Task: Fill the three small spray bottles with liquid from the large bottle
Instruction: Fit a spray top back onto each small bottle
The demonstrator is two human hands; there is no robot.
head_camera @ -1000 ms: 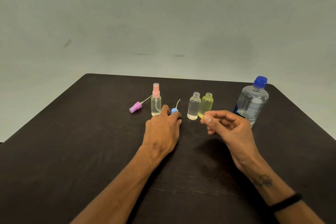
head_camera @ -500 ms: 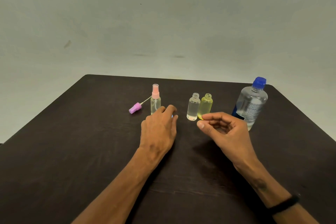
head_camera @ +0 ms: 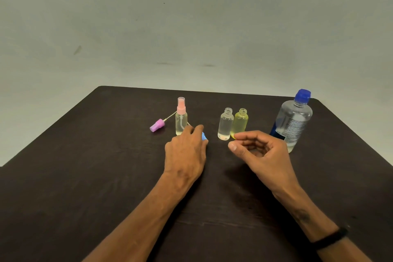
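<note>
A person's two bare hands work over a dark table (head_camera: 85, 176) set against a pale wall. The left hand (head_camera: 186, 153) lies palm down, its fingers curled over a blue spray cap (head_camera: 204, 136), of which only a sliver shows; the grip is narrow and closed on that cap. The right hand (head_camera: 261, 153) hovers just above the table, fingers loosely curled with thumb and forefinger apart, its grip holding nothing.

Behind the left hand stands a small spray bottle with a pink sprayer (head_camera: 181, 119), upright and capped, holding pale liquid. Left of it a purple spray cap (head_camera: 157, 125) lies on its side, its dip tube pointing toward that bottle. Between the hands, farther back, a clear small bottle (head_camera: 225, 124) and a yellow small bottle (head_camera: 240, 122) stand upright side by side, touching or nearly so, both with open necks. The large bottle (head_camera: 293, 121), with its blue cap on, stands at the right, behind the right hand. A black band (head_camera: 330, 238) circles the right wrist.
</note>
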